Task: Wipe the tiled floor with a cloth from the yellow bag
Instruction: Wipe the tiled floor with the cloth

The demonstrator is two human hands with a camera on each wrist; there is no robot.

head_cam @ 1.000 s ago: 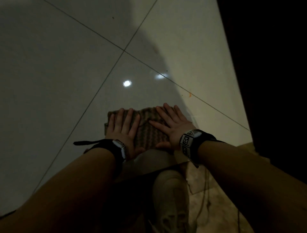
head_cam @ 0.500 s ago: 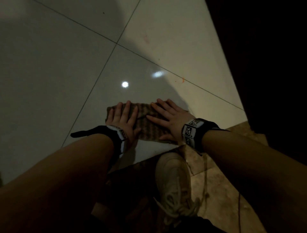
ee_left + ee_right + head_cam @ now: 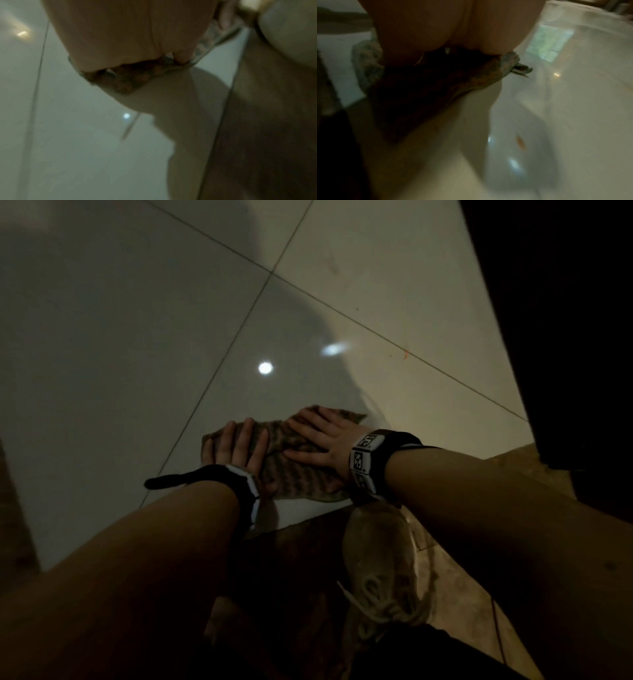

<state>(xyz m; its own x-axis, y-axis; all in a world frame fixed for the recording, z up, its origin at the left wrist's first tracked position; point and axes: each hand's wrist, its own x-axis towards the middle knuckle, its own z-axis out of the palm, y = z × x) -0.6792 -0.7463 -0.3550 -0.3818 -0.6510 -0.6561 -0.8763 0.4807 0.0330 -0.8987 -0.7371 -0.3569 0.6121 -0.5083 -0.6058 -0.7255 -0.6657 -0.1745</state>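
A brownish ribbed cloth (image 3: pixel 291 474) lies flat on the glossy tiled floor (image 3: pixel 137 354), just beyond the tile's near edge. My left hand (image 3: pixel 233 445) presses on its left half with straight fingers. My right hand (image 3: pixel 318 440) presses on its right half, fingers spread flat. In the left wrist view the cloth (image 3: pixel 123 79) shows under my palm (image 3: pixel 120 33). The right wrist view shows the cloth (image 3: pixel 436 83) bunched beneath my right hand (image 3: pixel 445 24). The yellow bag is not in view.
My pale laced shoe (image 3: pixel 380 570) stands on a brown stone strip (image 3: pixel 462 594) just behind the cloth. A dark wall or furniture side (image 3: pixel 565 302) runs along the right. A small orange speck (image 3: pixel 405 355) marks the tile at the right. Grout lines (image 3: pixel 270 273) cross ahead.
Both hands have slid the cloth toward me and a little to the right; its right corner now sticks out past my right fingers, and my shoe shows more fully.
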